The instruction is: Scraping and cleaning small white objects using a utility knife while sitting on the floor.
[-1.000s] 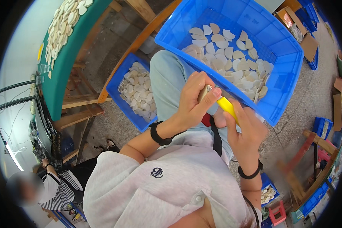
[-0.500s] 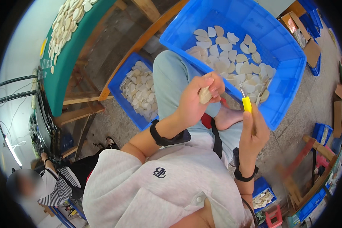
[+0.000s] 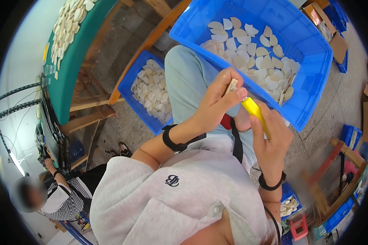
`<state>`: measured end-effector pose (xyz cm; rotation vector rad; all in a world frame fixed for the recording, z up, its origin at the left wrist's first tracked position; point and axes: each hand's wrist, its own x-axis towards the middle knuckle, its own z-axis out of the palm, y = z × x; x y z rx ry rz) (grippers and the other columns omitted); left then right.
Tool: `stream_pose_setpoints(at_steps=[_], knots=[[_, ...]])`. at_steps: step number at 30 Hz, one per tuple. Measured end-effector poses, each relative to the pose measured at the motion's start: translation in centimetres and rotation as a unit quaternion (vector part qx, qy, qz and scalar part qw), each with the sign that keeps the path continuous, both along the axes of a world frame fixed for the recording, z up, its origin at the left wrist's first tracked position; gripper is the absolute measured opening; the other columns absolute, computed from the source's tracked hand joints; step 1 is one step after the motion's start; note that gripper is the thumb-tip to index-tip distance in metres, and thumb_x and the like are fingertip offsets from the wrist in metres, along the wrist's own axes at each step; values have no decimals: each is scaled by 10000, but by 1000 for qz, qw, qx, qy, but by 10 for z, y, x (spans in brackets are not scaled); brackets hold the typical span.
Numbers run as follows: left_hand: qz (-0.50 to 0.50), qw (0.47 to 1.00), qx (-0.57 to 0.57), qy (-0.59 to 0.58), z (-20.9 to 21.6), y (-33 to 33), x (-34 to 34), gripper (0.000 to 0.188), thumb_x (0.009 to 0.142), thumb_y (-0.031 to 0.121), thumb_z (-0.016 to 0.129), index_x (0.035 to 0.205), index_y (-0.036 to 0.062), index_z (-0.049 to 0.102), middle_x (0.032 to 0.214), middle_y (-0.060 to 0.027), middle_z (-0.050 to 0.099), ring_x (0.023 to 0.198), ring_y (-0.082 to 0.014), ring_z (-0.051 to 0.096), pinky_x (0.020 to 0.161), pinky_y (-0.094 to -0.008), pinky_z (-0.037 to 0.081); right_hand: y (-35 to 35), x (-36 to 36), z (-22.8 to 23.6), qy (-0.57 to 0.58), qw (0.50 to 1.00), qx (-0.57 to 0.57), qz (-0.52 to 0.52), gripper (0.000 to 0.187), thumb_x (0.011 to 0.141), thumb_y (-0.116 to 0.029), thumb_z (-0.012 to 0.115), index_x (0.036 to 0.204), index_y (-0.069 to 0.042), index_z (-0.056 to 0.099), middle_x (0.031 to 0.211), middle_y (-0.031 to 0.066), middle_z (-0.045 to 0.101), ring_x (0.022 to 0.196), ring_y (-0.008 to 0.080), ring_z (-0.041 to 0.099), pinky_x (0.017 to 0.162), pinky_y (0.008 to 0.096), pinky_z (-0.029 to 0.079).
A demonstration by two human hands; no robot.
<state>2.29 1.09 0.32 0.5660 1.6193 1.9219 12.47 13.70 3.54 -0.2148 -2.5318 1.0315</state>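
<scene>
My left hand [image 3: 221,96] pinches a small pale cream flat piece [image 3: 232,84] between thumb and fingers, edge up, above my bent knee. My right hand [image 3: 274,132] is closed around a yellow-handled tool [image 3: 254,111]. The tool's front end meets the left thumb beside the piece, and its metal tip is hidden there. Just beyond both hands stands a large blue bin [image 3: 315,83], with many pale half-round pieces [image 3: 251,51] lying on its floor.
A smaller blue crate [image 3: 126,83] of similar pieces stands left of my knee. Further left, a green-topped table [image 3: 65,96] carries a pile of them. Another person [image 3: 65,200] is at the lower left. Wooden frames [image 3: 335,179] and a red stool [image 3: 299,229] stand at right.
My right hand has brought the tool up and left against the piece, its metal tip now hidden. My left hand has turned, showing the piece edge-on.
</scene>
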Motion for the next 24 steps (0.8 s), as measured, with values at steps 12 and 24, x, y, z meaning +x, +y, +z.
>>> stream_pose_setpoints(at_steps=[12,24], knots=[[-25,993,-30,108,-3,-5,-6,164,864,212,447,892,52,423,883,-24,394,834,-105,365,763,-220,302,11,0,1,9,998,53,34,283,729,-146,695,987,-51,627,665,45,552,500,194,509,447,285,376],[59,982,-21,176,-20,0,1,277,871,268,514,725,39,459,693,-63,420,677,-202,376,624,-297,300,7,2,-2,-10,990,137,17,275,742,-187,680,990,-79,633,661,28,530,485,179,504,438,289,378]])
